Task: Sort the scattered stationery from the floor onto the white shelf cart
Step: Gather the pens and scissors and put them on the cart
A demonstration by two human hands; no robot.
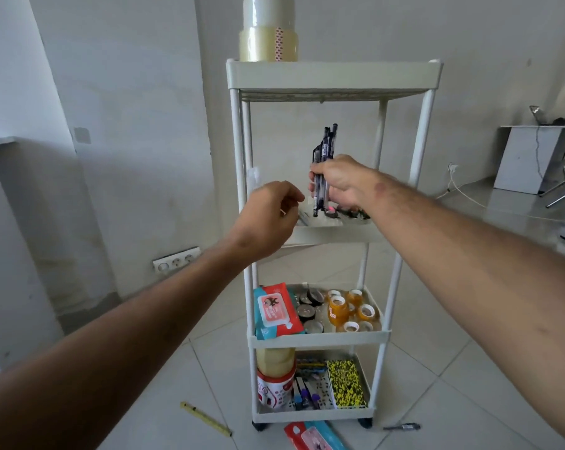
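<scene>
The white shelf cart (pixel 336 76) stands in front of me with four tiers. My right hand (pixel 338 181) grips a bundle of dark pens (pixel 325 144) upright over the second tier, whose tray holds small dark items (pixel 349 212). My left hand (pixel 271 216) hovers at that tier's left edge with fingers curled; whether it pinches anything I cannot tell. On the floor lie a yellow pen (pixel 205 418), a dark pen (pixel 402 427) and a red and blue packet (pixel 313 436).
Clear tape rolls (pixel 269 30) stack on the top tier. The third tier holds a wipes pack (pixel 274 311) and small tape rolls (pixel 349 311). The bottom tier holds a glue tub (pixel 274 381), pens and a yellow-black notebook (pixel 346 383). A white box (pixel 528 157) stands at right.
</scene>
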